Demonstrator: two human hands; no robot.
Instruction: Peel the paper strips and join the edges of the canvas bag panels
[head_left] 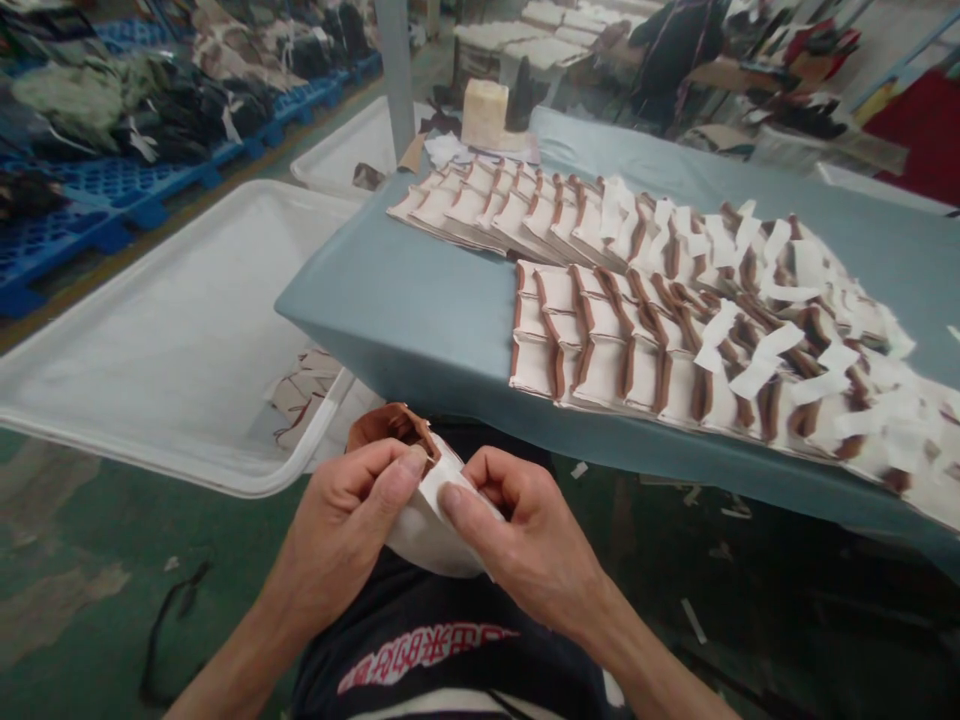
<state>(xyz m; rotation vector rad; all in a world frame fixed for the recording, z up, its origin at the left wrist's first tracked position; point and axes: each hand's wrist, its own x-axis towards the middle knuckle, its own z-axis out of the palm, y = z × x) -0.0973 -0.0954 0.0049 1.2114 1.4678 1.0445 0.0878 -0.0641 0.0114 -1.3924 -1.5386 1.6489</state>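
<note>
Just above my lap, both hands pinch a brown and white fabric piece (431,535). The fingers of my left hand (360,510) close on its brown edge. My right hand (525,530) grips its white side, with the thumb pressed on a white strip (444,482). The fabric opens at the top, showing a brown inside; its lower part hangs rounded and white. My right fingertips are partly hidden behind the material. Overlapping rows of similar brown-edged white pieces (600,370) lie on the blue-grey table (397,310), with loose white strips (765,362) on top.
A large white bin (165,310) stands at the left, with a few pieces (304,390) inside. Behind it are blue pallets (97,200) piled with dark bundles. A grey post (395,70) rises behind the table, near a yellowish block (484,112). Scraps lie on the green floor.
</note>
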